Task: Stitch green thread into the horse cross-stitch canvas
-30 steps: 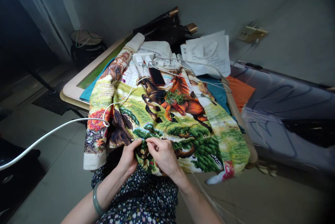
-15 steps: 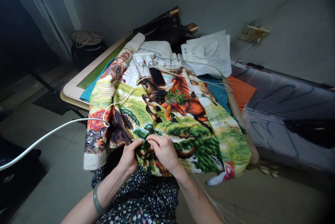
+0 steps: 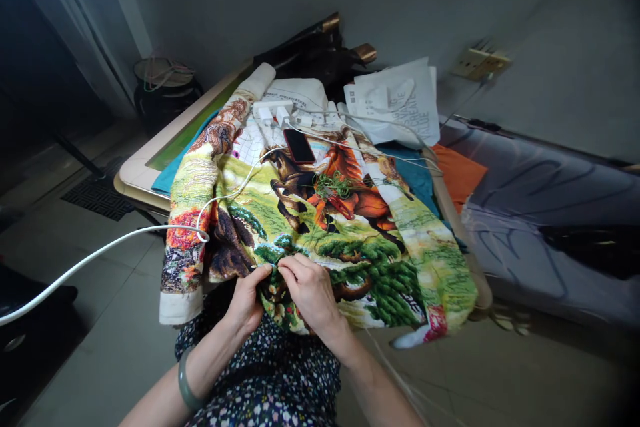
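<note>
A large cross-stitch cloth with horses and green trees drapes from a small table over my lap. My left hand pinches the cloth's near edge from the left, a green bangle on its wrist. My right hand rests on top of the cloth just beside it, fingertips pinched together at the fabric; whatever is between them is too small to make out. A tangle of green thread lies on the cloth over the orange horse.
A red phone and white chargers lie on the cloth's far part. A white cable runs off to the left. Printed papers, an orange cloth, a black pot and a wall socket surround the table.
My right hand has shifted slightly toward me along the cloth's edge. My left hand stays in place.
</note>
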Demonstrator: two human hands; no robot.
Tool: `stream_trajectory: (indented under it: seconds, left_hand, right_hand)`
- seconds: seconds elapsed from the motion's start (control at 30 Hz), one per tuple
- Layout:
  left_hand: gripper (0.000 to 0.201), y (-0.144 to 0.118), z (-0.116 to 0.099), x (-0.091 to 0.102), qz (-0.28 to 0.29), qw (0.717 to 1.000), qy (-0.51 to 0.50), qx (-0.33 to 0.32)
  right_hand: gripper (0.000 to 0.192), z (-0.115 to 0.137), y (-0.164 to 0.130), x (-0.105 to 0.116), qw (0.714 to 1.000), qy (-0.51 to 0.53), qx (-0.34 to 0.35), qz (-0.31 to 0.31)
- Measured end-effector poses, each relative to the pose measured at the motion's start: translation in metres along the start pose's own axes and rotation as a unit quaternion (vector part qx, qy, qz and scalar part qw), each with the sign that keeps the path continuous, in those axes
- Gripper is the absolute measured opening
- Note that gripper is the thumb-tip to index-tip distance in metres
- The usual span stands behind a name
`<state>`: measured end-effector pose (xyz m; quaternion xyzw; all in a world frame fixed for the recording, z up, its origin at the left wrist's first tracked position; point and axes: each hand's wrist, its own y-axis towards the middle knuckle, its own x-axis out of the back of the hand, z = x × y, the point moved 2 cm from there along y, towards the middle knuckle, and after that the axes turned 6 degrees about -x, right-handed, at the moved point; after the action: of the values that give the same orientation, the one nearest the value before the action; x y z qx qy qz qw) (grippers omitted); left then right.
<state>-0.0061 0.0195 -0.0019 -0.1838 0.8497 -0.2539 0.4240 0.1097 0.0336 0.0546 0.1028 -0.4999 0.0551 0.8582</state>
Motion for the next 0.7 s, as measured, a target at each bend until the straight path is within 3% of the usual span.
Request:
stream_trajectory:
  seconds: [0.4, 0.7]
  left_hand:
    - [0.021, -0.001, -0.001, 0.0, 0.008, 1.0, -0.004, 0.004]
    - [0.021, 0.002, 0.002, 0.002, 0.007, 1.0, 0.0, -0.004]
  right_hand:
    - [0.019, -0.01, -0.003, 0.005, 0.994, 0.112, 0.016, -0.007]
    - [0.025, -0.008, -0.004, 0.005, 0.995, 0.093, 0.018, -0.007]
